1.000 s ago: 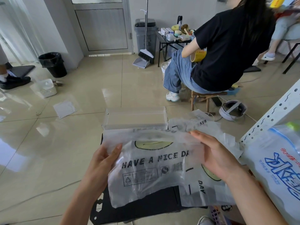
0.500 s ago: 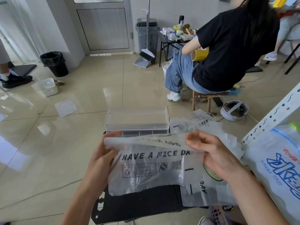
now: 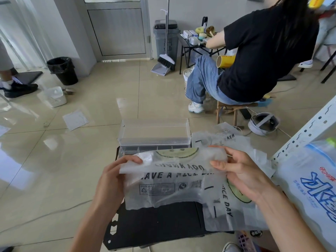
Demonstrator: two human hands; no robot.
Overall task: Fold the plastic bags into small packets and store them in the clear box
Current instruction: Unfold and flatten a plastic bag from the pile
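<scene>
Head view, translucent printed bag (image 3: 163,194), top folded

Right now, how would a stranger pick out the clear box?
Find the black table in the foreground. At its far edge, beyond the held bag, sits the clear box. Unlike the soft printed bags beside it, it is rigid and see-through.

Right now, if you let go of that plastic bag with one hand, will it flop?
It would probably flop: the plastic bag is thin, see-through and wrinkled, and its top edge bends over between the left hand and right hand. It is likely very light: a few fingers lift that fold.
</scene>
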